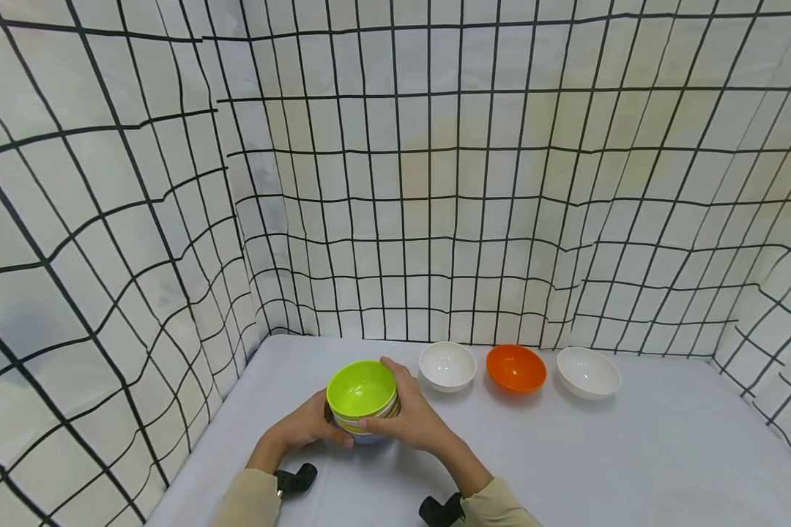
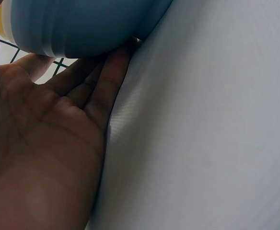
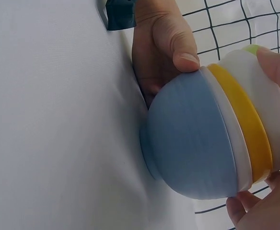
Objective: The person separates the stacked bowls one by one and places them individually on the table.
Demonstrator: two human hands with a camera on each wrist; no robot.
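- stack of bowls [image 1: 362, 402]: left side of the counter [image 1: 666, 446], toward its far left corner. top down: green bowl [image 1: 359, 388], white bowl [image 3: 270, 124], yellow bowl [image 3: 250, 122], pale bowl [image 3: 237, 143], blue bowl [image 3: 192, 134] at the bottom.
- left hand [image 1: 313, 424]: holding the stack low, from the left; thumb on the blue bowl near its rim, fingers under its curve, close to the counter.
- right hand [image 1: 417, 417]: spread round the stack from the right, thumb near side, fingers far side.
- blue bowl's foot is at or just by the counter; can't tell if it bears weight.
- along the far edge, right of the stack: left white bowl [image 1: 447, 367], orange bowl [image 1: 516, 369], right white bowl [image 1: 589, 373], upright, apart.
- risk: hands grip at different heights, so uneven lifting could split the stack.
- risk: smooth walls may slip if the squeeze is weak; upper bowls would tip.
- risk: right hand is near the left white bowl; a rightward swing could knock it.
- risk: left fingers could get pinched under the blue bowl if pressed down.
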